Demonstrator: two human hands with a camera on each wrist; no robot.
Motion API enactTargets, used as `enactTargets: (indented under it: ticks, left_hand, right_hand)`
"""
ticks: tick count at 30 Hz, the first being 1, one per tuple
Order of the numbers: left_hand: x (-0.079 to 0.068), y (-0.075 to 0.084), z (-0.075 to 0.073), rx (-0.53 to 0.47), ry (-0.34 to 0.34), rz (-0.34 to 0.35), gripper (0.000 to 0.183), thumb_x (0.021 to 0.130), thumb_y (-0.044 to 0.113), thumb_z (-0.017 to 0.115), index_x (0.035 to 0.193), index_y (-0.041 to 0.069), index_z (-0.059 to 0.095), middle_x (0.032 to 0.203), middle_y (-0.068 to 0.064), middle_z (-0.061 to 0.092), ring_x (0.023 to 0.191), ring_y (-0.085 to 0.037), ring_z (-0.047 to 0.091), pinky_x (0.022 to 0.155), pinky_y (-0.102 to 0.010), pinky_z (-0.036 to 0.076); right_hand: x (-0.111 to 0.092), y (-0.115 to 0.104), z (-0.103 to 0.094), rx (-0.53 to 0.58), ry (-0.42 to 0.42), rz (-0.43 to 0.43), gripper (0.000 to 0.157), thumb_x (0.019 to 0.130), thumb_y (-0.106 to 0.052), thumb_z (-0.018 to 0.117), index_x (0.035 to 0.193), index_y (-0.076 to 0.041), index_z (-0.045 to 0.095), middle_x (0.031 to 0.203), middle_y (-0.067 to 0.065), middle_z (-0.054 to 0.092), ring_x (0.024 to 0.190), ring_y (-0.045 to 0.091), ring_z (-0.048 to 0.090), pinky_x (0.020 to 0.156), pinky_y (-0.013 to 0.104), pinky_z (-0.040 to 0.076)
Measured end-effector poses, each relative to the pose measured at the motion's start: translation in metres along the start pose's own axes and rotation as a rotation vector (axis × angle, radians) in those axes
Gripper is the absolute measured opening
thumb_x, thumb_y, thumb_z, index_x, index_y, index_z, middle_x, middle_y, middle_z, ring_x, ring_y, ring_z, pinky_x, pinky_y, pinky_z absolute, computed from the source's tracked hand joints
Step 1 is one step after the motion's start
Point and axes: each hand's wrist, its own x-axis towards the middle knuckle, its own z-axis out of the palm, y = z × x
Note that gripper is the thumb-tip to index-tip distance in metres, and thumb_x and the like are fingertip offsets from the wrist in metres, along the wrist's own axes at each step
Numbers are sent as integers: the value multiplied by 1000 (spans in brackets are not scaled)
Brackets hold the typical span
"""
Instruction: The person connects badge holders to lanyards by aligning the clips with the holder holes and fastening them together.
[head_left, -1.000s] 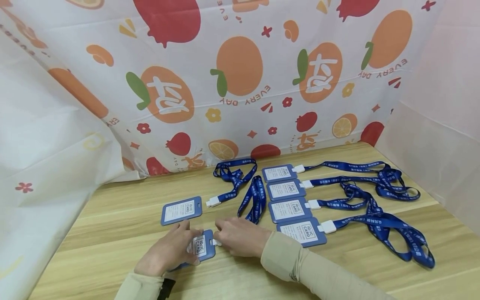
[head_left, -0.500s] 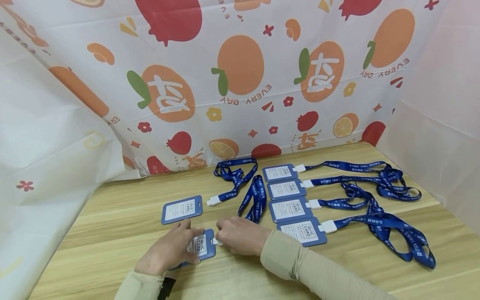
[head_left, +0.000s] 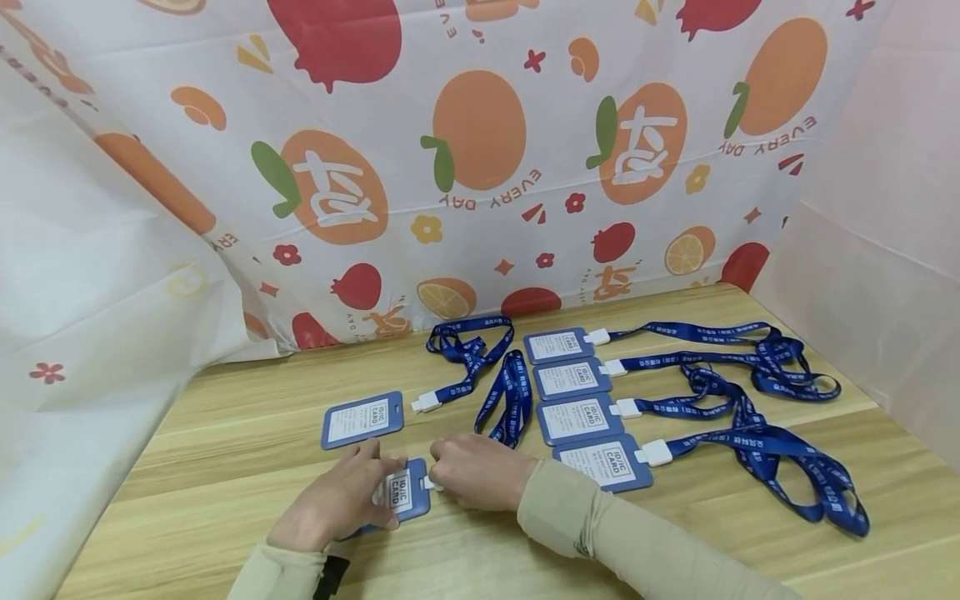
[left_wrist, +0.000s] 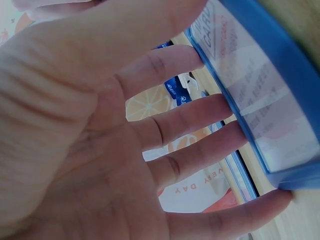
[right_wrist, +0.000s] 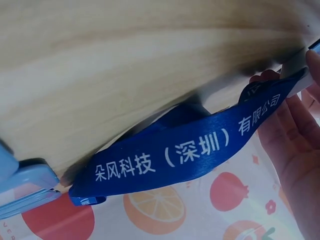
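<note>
My left hand (head_left: 330, 500) grips a blue ID card holder (head_left: 417, 488) by its long edges, thumb on the near side and fingertips on the far side. The holder lies low over the table, its slotted end pointing right. At that slot my right hand (head_left: 480, 472) pinches a white clip (head_left: 433, 483), mostly hidden by the fingers. Whether the clip is hooked through the slot I cannot tell. From the clip a blue lanyard (right_wrist: 190, 150) with white lettering runs out, seen in the right wrist view. Just beyond my left hand lies another card holder (head_left: 363, 420), with no lanyard on it.
Behind my right hand, a loose blue lanyard (head_left: 472, 358) ends in a white clip (head_left: 426, 403) facing the far holder. Several card holders with lanyards attached, such as the nearest one (head_left: 607, 463), form a column at right. A fruit-print cloth (head_left: 480, 275) closes off the back.
</note>
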Motion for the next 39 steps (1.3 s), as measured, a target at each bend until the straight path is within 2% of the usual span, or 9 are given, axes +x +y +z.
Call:
enactTargets:
  ticks: [11, 21, 26, 31, 35, 39]
  left_hand:
    - [-2, 0, -1, -9, 4, 13, 69, 66, 20, 94, 128, 2, 69, 99, -7, 49, 89, -24, 44, 82, -43, 50]
    - [-3, -1, 3, -1, 33, 35, 71, 64, 21, 94, 128, 1, 69, 99, -7, 51, 90, -24, 46, 85, -45, 51]
    - [-1, 2, 6, -52, 8, -17, 71, 65, 19, 93, 130, 3, 68, 100, -9, 49, 94, -27, 45, 85, -47, 50]
    - [-3, 2, 8, -88, -21, -73, 71, 69, 19, 91, 134, 6, 66, 104, -19, 47, 100, -37, 42, 86, -55, 50]
    - [-4, 1, 5, -68, -8, -72, 72, 68, 20, 92, 134, 7, 67, 106, -19, 49, 100, -38, 44, 87, -58, 51]
    - [-3, 0, 2, -34, 15, -38, 72, 66, 21, 93, 132, 7, 68, 112, -19, 54, 99, -37, 48, 87, -56, 51]
  right_hand:
    - [3, 3, 1, 19, 8, -24, 14, 96, -18, 72, 107, -16, 80, 95, -3, 69, 74, 3, 54, 70, 12, 46]
    - [7, 12, 1, 183, -28, -46, 14, 93, -12, 75, 106, -12, 81, 88, -3, 65, 67, 0, 46, 63, 7, 38]
    - [4, 11, 5, 175, -23, -49, 14, 93, -12, 75, 105, -13, 81, 87, -4, 64, 67, 0, 46, 62, 7, 38]
    - [3, 10, 8, 158, -15, -50, 13, 92, -13, 75, 104, -13, 81, 86, -4, 63, 66, 0, 45, 61, 7, 38]
    - [5, 11, 8, 152, -8, -54, 13, 92, -13, 76, 104, -13, 81, 86, -4, 63, 66, 1, 45, 61, 7, 37]
    - [5, 11, 6, 144, 8, -59, 11, 93, -13, 75, 102, -12, 81, 86, -3, 63, 66, 2, 44, 60, 7, 37]
